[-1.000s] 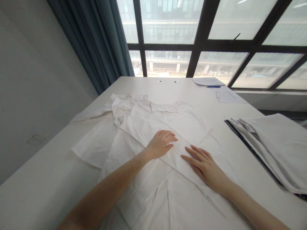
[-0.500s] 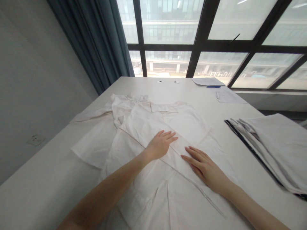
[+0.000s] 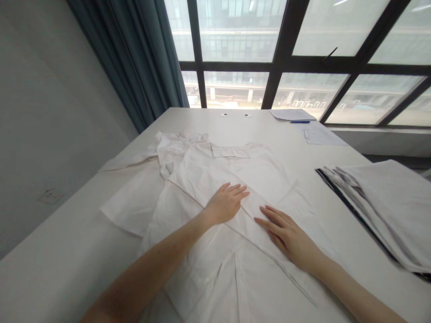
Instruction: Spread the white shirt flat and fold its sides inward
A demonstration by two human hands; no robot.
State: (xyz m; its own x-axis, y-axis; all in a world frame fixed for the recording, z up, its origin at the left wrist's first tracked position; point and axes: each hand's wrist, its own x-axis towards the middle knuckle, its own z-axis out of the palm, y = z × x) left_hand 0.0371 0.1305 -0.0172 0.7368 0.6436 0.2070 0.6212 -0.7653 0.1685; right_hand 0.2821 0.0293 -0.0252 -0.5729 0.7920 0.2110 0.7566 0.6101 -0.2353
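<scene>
A white garment (image 3: pixel 208 251), which looks like a shirt or coat, lies spread over the white table. One sleeve (image 3: pixel 235 204) is folded slantwise across its body. My left hand (image 3: pixel 226 204) rests flat on this sleeve near the middle, fingers stretched out toward the right. Lower and to the right, my right hand (image 3: pixel 286 233) lies on the same folded strip with its fingers extended and a little apart. Neither hand grips the cloth. At the far end is the collar part (image 3: pixel 230 151), and more white cloth (image 3: pixel 134 202) sticks out on the left.
On the right, folded white cloths (image 3: pixel 393 202) are stacked over something with a black edge. Papers (image 3: pixel 291 115) and a blue pen (image 3: pixel 299 122) lie at the table's (image 3: pixel 84 251) far right corner. A blue curtain (image 3: pixel 134 63) and a window stand behind; a wall socket (image 3: pixel 50 196) is left.
</scene>
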